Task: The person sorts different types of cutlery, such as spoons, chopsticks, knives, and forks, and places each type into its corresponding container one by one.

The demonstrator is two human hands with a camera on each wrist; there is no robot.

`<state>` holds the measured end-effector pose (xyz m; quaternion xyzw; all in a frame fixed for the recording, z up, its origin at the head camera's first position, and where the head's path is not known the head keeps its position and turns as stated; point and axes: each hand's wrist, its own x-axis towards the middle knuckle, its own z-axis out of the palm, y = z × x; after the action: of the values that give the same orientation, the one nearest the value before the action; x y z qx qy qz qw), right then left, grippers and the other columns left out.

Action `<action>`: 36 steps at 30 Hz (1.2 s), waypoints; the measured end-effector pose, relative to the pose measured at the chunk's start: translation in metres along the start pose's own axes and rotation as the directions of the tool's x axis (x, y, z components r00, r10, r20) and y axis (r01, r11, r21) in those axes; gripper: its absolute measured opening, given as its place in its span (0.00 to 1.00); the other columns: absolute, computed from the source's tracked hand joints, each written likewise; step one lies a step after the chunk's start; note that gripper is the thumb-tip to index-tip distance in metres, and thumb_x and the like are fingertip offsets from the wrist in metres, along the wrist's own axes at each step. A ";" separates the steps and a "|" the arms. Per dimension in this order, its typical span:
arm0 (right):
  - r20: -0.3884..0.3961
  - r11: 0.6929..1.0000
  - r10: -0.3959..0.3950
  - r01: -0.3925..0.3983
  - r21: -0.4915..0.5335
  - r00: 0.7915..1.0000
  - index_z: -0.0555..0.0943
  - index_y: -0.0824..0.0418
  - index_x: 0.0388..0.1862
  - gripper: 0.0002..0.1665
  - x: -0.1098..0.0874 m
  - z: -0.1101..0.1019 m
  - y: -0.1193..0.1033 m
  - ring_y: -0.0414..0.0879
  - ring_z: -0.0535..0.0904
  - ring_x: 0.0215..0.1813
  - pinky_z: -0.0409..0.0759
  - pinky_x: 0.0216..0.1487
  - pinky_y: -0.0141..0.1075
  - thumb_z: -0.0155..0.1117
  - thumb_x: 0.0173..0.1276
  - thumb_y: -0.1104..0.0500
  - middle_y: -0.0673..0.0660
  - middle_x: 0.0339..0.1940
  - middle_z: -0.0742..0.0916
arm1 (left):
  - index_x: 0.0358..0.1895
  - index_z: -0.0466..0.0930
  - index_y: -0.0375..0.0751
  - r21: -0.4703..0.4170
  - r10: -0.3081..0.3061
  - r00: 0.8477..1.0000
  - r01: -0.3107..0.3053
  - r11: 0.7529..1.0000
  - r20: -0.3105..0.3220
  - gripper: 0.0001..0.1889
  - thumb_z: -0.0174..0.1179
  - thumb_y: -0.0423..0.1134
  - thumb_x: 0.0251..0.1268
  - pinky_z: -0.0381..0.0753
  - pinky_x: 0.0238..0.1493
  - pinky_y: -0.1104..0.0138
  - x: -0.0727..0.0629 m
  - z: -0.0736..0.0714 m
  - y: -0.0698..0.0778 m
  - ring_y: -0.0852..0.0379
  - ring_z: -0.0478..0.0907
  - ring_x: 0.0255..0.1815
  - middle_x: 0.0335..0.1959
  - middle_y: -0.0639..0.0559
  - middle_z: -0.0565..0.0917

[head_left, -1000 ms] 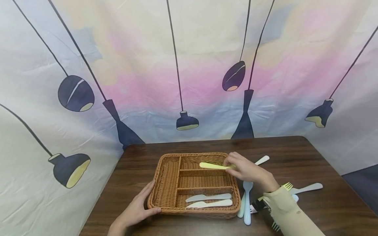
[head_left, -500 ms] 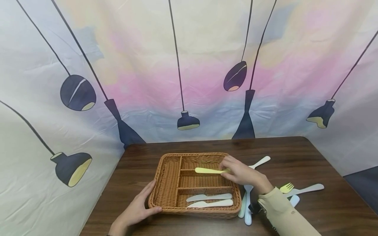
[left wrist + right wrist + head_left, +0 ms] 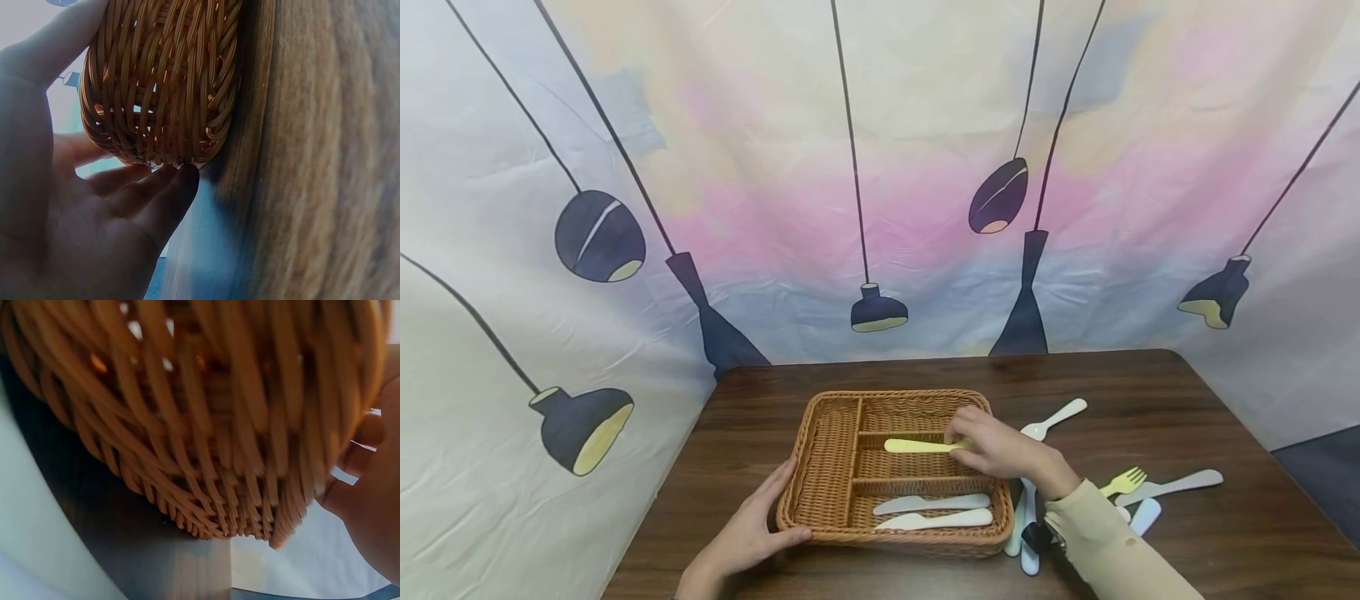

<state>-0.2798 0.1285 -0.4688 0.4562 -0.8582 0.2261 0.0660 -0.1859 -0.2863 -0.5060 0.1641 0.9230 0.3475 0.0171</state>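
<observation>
In the head view a brown wicker tray [image 3: 797, 467] with divided compartments sits on the table. My left hand [image 3: 748, 525] grips its near left corner, thumb on the front rim and fingers along the left side. Over the middle right compartment, my right hand [image 3: 992, 446] pinches a yellow piece of cutlery [image 3: 917, 447]; its rounded handle points left and its other end is hidden by the fingers. Two pale knives [image 3: 932, 502] lie in the front compartment. The right wrist view shows mostly the tray's woven side [image 3: 250, 425].
Right of the tray lie a white spoon [image 3: 1052, 421], a yellow fork [image 3: 1126, 482], a pale utensil [image 3: 1183, 482] and several others, partly covered by the right sleeve [image 3: 1112, 542]. A printed cloth [image 3: 925, 208] hangs behind the dark wooden table [image 3: 1112, 383].
My right hand has moved left and toward me with the yellow cutlery, from the back compartment to over the middle one. The left hand stays on the tray's corner.
</observation>
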 end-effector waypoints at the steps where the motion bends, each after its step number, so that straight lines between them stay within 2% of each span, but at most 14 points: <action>1: 0.008 1.000 0.004 -0.004 0.002 1.000 0.77 0.51 0.45 0.07 0.000 0.001 0.000 0.40 0.72 0.47 0.76 0.47 0.39 0.63 0.70 0.58 0.46 0.43 0.77 | 0.78 0.49 0.42 -0.001 0.001 1.000 -0.001 1.000 -0.001 0.54 0.70 0.57 0.53 0.61 0.63 0.36 0.000 0.000 0.000 0.31 0.55 0.74 0.77 0.33 0.54; 6: 0.042 0.998 0.058 -0.059 0.032 0.997 0.77 0.51 0.45 0.07 0.001 0.004 -0.002 0.39 0.71 0.47 0.75 0.46 0.38 0.62 0.71 0.54 0.44 0.44 0.77 | 0.78 0.49 0.42 -0.006 -0.001 1.000 0.001 1.000 0.002 0.54 0.70 0.55 0.53 0.61 0.63 0.35 0.000 0.000 0.000 0.31 0.54 0.74 0.77 0.33 0.54; 12: 0.033 0.992 0.112 -0.114 0.052 0.993 0.79 0.55 0.48 0.14 0.000 0.003 -0.004 0.40 0.73 0.49 0.76 0.47 0.40 0.64 0.69 0.50 0.44 0.46 0.78 | 0.78 0.49 0.42 -0.008 -0.006 1.000 0.006 1.000 0.004 0.54 0.71 0.55 0.53 0.61 0.64 0.36 0.000 0.000 0.000 0.31 0.54 0.74 0.77 0.33 0.54; 17: 0.040 0.989 0.140 -0.142 0.048 0.989 0.80 0.54 0.49 0.14 -0.001 0.000 -0.004 0.39 0.74 0.50 0.77 0.48 0.40 0.64 0.69 0.48 0.42 0.46 0.79 | 0.78 0.48 0.42 -0.014 -0.016 1.000 0.016 1.000 0.007 0.54 0.71 0.55 0.53 0.61 0.64 0.36 0.000 -0.001 0.001 0.31 0.55 0.74 0.77 0.33 0.53; 21: 0.043 0.990 0.131 -0.133 0.054 0.990 0.80 0.54 0.48 0.13 -0.001 -0.001 -0.002 0.39 0.74 0.49 0.77 0.48 0.39 0.63 0.70 0.49 0.43 0.45 0.79 | 0.79 0.48 0.42 -0.016 -0.018 1.000 0.018 1.000 0.012 0.54 0.71 0.55 0.54 0.61 0.64 0.36 -0.001 -0.001 0.002 0.31 0.55 0.74 0.77 0.34 0.53; 28: 0.002 0.994 0.098 -0.098 0.044 0.995 0.80 0.54 0.48 0.12 -0.004 -0.003 0.001 0.40 0.76 0.47 0.77 0.46 0.40 0.63 0.70 0.51 0.44 0.45 0.81 | 0.79 0.48 0.43 -0.014 -0.022 1.000 0.022 1.000 0.014 0.54 0.70 0.56 0.54 0.61 0.64 0.36 -0.001 -0.001 0.001 0.31 0.54 0.74 0.77 0.34 0.53; 32: 0.000 0.993 0.115 -0.115 0.036 0.993 0.80 0.54 0.49 0.12 -0.005 -0.006 0.004 0.39 0.77 0.48 0.78 0.48 0.41 0.63 0.71 0.51 0.43 0.45 0.81 | 0.79 0.48 0.44 -0.008 -0.019 1.000 0.019 1.000 0.010 0.54 0.70 0.56 0.54 0.61 0.63 0.36 -0.001 -0.001 0.000 0.31 0.54 0.74 0.77 0.34 0.53; 34: -0.003 0.992 0.123 -0.123 0.036 0.992 0.80 0.54 0.48 0.11 -0.006 -0.008 0.005 0.39 0.77 0.48 0.77 0.56 0.44 0.63 0.70 0.52 0.43 0.45 0.81 | 0.79 0.48 0.44 -0.005 -0.017 1.000 0.017 1.000 0.008 0.54 0.70 0.56 0.54 0.61 0.63 0.36 0.000 0.000 0.000 0.31 0.54 0.74 0.77 0.34 0.53; 36: -0.010 0.991 0.127 -0.126 0.046 0.992 0.80 0.54 0.48 0.11 -0.007 -0.011 0.006 0.39 0.78 0.47 0.77 0.57 0.45 0.64 0.70 0.53 0.43 0.44 0.81 | 0.79 0.48 0.43 -0.003 -0.012 1.000 0.012 1.000 0.007 0.54 0.70 0.57 0.54 0.61 0.63 0.36 0.000 0.000 -0.001 0.31 0.54 0.74 0.77 0.34 0.54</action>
<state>-0.2818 0.1420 -0.4637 0.4008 -0.8796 0.2520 0.0467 -0.1858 -0.2870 -0.5062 0.1595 0.9235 0.3481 0.0225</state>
